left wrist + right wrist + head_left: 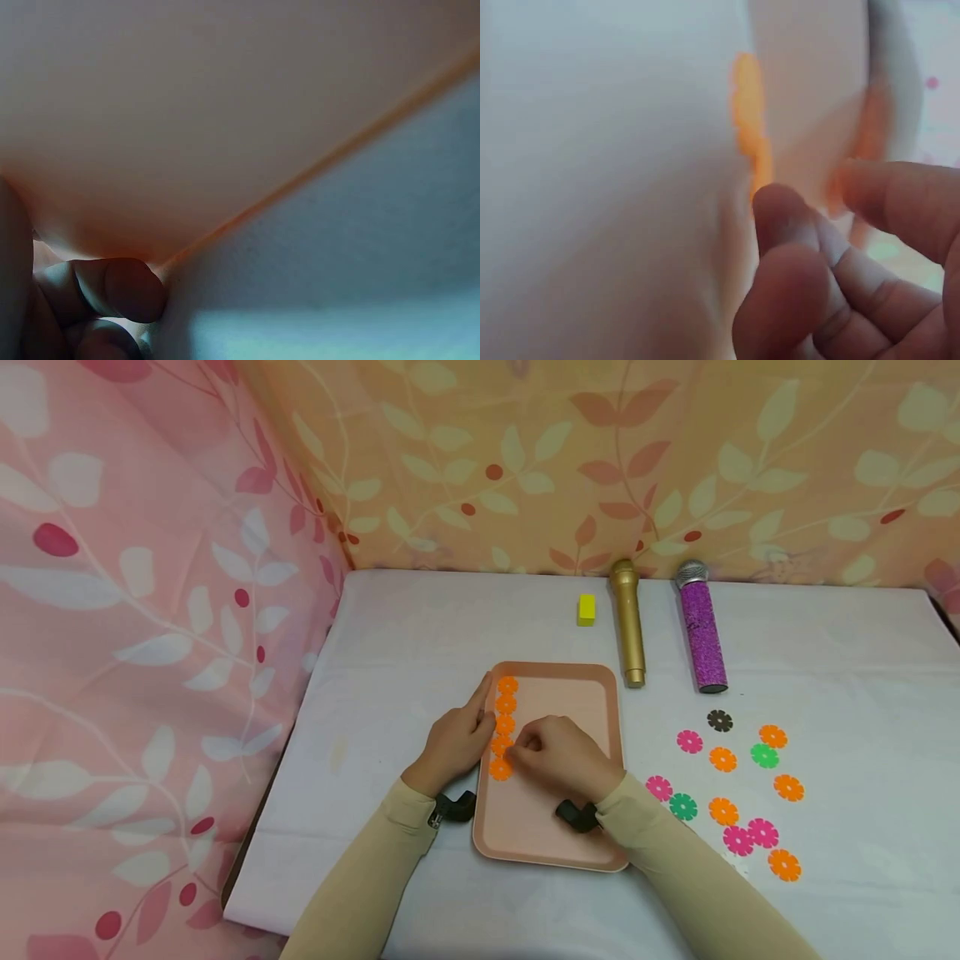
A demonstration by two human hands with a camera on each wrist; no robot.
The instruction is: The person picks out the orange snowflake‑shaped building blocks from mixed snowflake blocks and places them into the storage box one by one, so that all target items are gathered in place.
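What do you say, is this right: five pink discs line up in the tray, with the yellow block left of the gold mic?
No: the five discs are orange, not pink, as the head view shows. They do line up in the tray, with the yellow block left of the gold mic.

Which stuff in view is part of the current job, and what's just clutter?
In the job:
peach tray, left hand at its edge
row of five orange discs inside, right hand at it
loose orange discs, probably

Just lying about:
gold microphone
purple microphone
yellow block
pink discs, green discs and dark disc, probably
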